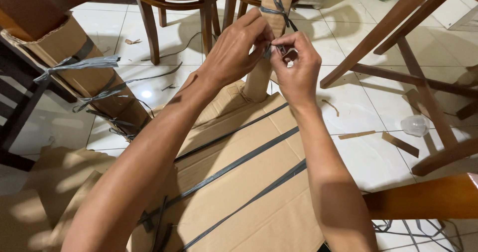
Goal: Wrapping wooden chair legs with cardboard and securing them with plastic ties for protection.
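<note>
Here, upper centre of frame, left hand (234, 50) and right hand (296, 65) meet, both pinching a grey strap (280, 8) around the upright cardboard-wrapped leg (259, 80).

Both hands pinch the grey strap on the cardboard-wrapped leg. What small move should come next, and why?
Probably pull the ends apart to tighten the knot. The left hand and right hand pinch the grey plastic strap at the cardboard-wrapped wooden leg, and the tie just above looks already knotted.

Wooden chairs (177, 3), a clear plastic cup (415, 125), cardboard scraps (401, 143) on tiles.
</note>
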